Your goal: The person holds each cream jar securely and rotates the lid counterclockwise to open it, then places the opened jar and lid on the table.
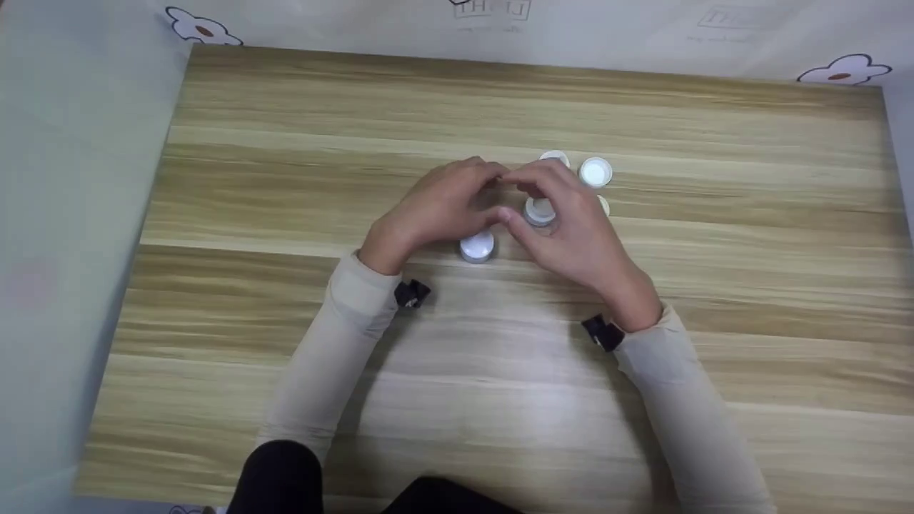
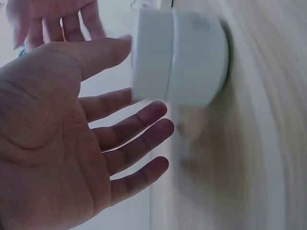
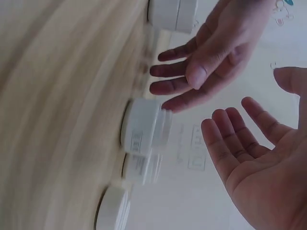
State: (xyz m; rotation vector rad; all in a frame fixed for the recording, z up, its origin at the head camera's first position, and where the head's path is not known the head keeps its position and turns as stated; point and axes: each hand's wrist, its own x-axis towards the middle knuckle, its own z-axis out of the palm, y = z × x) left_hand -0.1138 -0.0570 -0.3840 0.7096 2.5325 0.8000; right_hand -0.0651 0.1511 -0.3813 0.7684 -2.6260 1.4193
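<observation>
Jar [image 1: 477, 246] — where's it at?

On the table [image 1: 750, 214], capped, just by the L hand [image 1: 443, 200]; uncapped jar [image 1: 540, 212] nearer the R hand [image 1: 571, 221].

Hands holding anything?

Nope, both empty, relaxed.

How'll it handle?

Prob. light, stiff, a bit slick — smooth sides. Grip low round the body; cap [image 2: 153, 55] by its edge, approx. opp. sides.

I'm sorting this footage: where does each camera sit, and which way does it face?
Head: on the head, facing forward and down at the table; left hand, right hand and sleeves show.
Left wrist: worn there, facing a closed jar; both hands show.
Right wrist: worn there, facing open jars; both hands show.
The wrist views share both hands.
</observation>
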